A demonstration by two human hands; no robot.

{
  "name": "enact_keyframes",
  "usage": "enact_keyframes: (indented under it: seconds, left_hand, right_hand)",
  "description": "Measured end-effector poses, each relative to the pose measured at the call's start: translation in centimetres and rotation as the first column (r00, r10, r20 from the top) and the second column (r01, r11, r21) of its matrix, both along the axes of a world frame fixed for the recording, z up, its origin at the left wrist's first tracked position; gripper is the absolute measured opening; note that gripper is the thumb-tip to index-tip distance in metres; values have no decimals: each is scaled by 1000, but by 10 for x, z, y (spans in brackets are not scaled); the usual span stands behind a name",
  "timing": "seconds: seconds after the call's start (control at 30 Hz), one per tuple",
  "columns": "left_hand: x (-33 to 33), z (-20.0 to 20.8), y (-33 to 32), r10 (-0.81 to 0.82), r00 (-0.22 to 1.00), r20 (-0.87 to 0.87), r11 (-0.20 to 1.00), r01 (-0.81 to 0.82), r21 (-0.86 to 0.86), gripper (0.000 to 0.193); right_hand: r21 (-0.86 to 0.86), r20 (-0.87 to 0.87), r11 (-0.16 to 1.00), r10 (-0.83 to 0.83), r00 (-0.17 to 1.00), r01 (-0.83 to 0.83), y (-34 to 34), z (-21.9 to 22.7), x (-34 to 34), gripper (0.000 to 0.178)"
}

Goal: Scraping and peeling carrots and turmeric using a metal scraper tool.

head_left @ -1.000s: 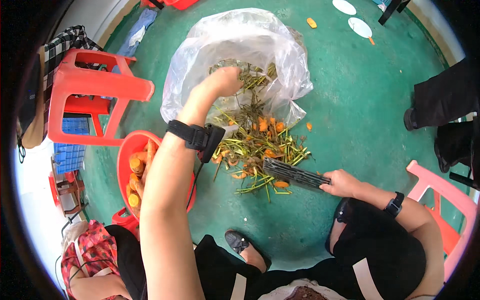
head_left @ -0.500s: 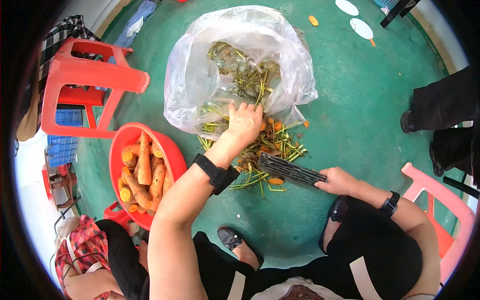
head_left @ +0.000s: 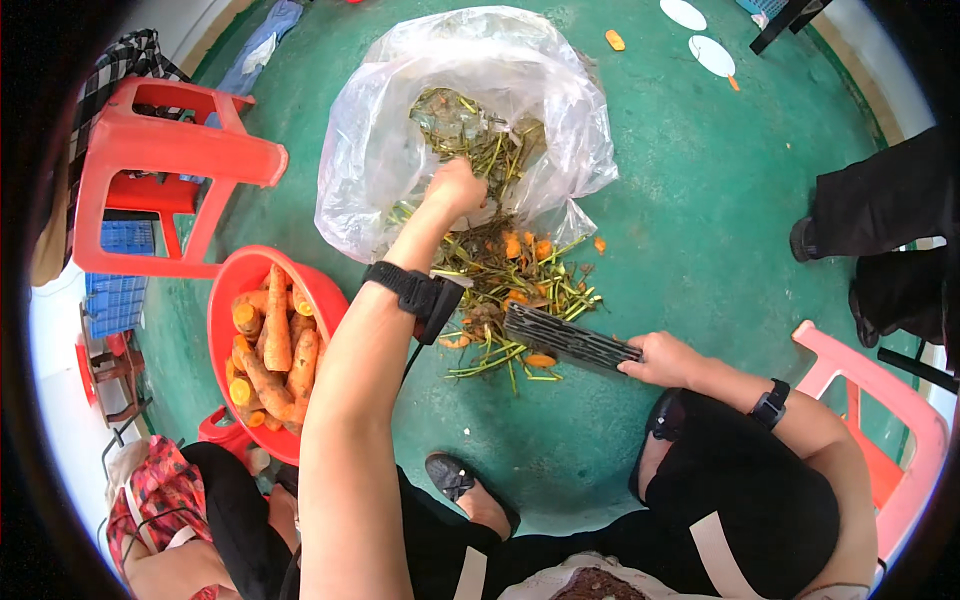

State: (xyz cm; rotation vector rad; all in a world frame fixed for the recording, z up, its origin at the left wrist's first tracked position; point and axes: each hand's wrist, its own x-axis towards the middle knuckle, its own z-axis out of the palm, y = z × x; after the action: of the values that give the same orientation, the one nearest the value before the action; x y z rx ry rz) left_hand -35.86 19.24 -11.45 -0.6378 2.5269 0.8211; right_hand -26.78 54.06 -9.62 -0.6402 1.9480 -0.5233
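My left hand [head_left: 459, 188] is closed inside the mouth of a clear plastic bag [head_left: 350, 150], over green stems. Whatever its fingers grip, if anything, is hidden. In my right hand [head_left: 662, 358] is a dark, flat, ridged slab [head_left: 566, 337], held by its right end. The slab's far end touches the near right side of a heap of carrot tops [head_left: 578, 296], stems with orange bits, on the floor at the bag's opening. More stems [head_left: 500, 150] lie in the bag.
To the left stands a red basin [head_left: 338, 300] of carrots [head_left: 278, 330], beside a red stool [head_left: 180, 150]. A pink chair [head_left: 900, 410] is at right, near another person's dark trouser legs [head_left: 870, 200]. White ovals [head_left: 712, 56] and an orange piece [head_left: 614, 40] lie on the green floor.
My left hand has gone from spread fingers at the bag's near edge to closed, farther into the bag. My right hand still holds the slab in nearly the same place.
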Motion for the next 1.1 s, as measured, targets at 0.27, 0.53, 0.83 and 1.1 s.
enact_keyframes:
  seconds: [0.27,0.53,0.83,1.1]
  left_hand:
    - [-29,4,40,66,973,223,978,-18,-209,39]
    - [-33,-10,16,134,987,83,991,-132,-40,38]
    - [-31,50,-43,360,933,21,893,-351,281,29]
    - [-20,68,-29,-37,999,-28,958,28,-286,29]
  right_hand:
    - [40,18,999,-6,1000,5,-2,4,0,31]
    - [7,74,999,-36,997,35,1,-1,1,30]
    - [17,20,1000,-21,1000,21,4,-3,2,32]
    - [41,16,999,-36,999,36,-1,2,4,33]
